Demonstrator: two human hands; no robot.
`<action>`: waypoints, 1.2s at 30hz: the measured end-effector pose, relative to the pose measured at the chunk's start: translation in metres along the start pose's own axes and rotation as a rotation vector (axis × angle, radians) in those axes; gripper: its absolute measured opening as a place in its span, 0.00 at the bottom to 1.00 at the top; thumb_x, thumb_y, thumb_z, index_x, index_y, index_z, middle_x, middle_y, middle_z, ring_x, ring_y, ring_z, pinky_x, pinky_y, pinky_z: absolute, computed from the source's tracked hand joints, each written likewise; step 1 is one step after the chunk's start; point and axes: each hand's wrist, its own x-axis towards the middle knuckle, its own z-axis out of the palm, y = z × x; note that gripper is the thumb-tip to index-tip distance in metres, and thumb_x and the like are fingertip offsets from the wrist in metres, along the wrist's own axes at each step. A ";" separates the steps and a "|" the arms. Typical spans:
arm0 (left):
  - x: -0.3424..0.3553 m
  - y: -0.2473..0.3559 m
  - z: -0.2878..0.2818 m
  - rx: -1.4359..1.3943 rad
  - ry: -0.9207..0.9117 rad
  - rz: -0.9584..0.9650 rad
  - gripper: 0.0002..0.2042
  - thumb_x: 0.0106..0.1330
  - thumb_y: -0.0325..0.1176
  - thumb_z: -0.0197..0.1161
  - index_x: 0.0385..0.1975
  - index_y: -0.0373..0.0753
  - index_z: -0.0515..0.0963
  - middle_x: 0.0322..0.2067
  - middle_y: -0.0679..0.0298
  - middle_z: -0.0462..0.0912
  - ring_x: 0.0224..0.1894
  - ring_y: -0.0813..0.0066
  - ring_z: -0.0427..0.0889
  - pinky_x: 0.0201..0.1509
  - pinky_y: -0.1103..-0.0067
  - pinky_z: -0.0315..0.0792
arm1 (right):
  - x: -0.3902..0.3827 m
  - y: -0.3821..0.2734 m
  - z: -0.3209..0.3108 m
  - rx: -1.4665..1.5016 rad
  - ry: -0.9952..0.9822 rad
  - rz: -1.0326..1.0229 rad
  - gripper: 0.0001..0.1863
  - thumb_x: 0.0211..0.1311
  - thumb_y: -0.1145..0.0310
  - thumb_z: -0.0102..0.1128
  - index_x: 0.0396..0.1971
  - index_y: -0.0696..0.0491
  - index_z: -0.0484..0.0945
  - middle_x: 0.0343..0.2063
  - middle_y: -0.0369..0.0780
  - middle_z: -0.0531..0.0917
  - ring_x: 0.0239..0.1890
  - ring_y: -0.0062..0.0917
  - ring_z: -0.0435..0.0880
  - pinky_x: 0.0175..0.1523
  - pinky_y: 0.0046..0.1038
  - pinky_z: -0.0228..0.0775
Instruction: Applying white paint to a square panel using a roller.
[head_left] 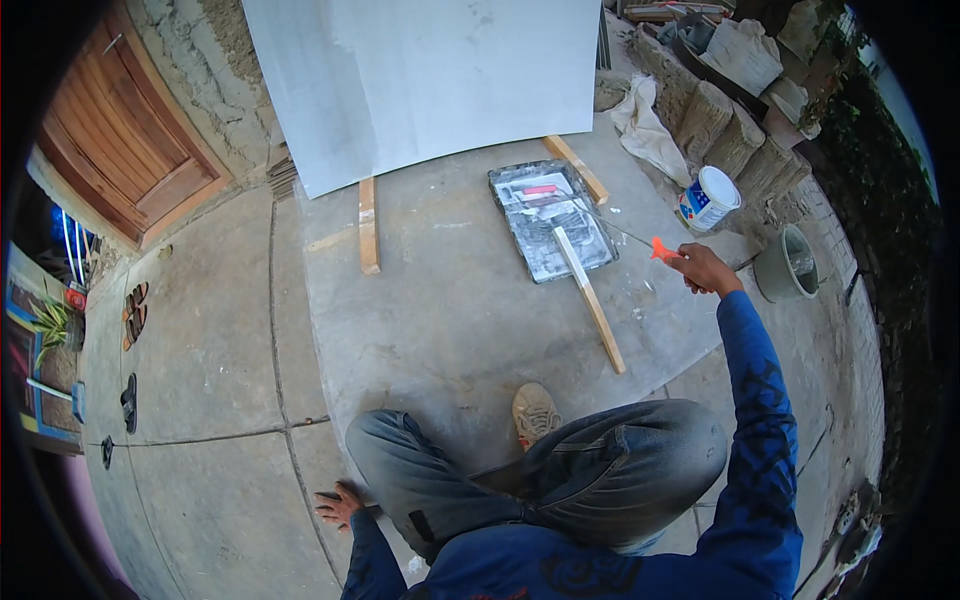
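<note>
My right hand (706,270) is closed around the orange handle of a paint roller (660,249). The roller's thin metal rod reaches left over a black paint tray (508,235) smeared with white paint, where its head is hard to make out. A pinkish-red strip (540,189) shows in the tray's far part. One end of a wooden stick (597,318), partly white with paint, rests over the tray's near part. My left hand (340,505) lies on the concrete floor beside my knee, fingers spread, holding nothing.
A large white-painted panel (430,80) stands ahead, with wooden battens (369,230) at its lower edge. To the right are a white paint bucket (710,198), a grey-green bucket (785,264) and a white cloth (648,130). Sandals (136,315) and a wooden door (130,130) are at left.
</note>
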 end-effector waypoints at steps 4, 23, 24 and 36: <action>0.001 0.001 -0.007 0.022 -0.017 -0.015 0.40 0.65 0.68 0.49 0.75 0.65 0.46 0.78 0.60 0.37 0.78 0.56 0.39 0.71 0.40 0.43 | 0.012 -0.006 0.008 -0.018 0.044 -0.024 0.22 0.66 0.52 0.57 0.36 0.61 0.78 0.19 0.41 0.79 0.15 0.24 0.79 0.19 0.29 0.69; 0.003 -0.002 -0.006 0.065 -0.061 0.014 0.44 0.61 0.70 0.53 0.76 0.65 0.44 0.78 0.60 0.36 0.78 0.56 0.38 0.71 0.41 0.45 | -0.004 0.004 0.022 -0.041 0.098 -0.012 0.22 0.67 0.53 0.54 0.36 0.62 0.77 0.19 0.43 0.79 0.16 0.28 0.80 0.23 0.32 0.72; 0.003 -0.002 -0.006 0.069 -0.043 0.010 0.44 0.61 0.70 0.53 0.76 0.65 0.44 0.78 0.60 0.36 0.78 0.57 0.38 0.71 0.42 0.45 | -0.006 0.007 0.019 -0.043 0.086 -0.024 0.22 0.67 0.53 0.55 0.36 0.62 0.77 0.18 0.43 0.79 0.15 0.27 0.79 0.22 0.32 0.71; 0.011 -0.009 0.003 -0.011 -0.008 0.027 0.46 0.58 0.72 0.53 0.76 0.64 0.46 0.78 0.60 0.35 0.78 0.54 0.36 0.70 0.38 0.39 | -0.041 0.041 0.012 0.001 0.085 -0.042 0.21 0.65 0.53 0.57 0.37 0.60 0.78 0.16 0.41 0.77 0.14 0.25 0.77 0.21 0.30 0.68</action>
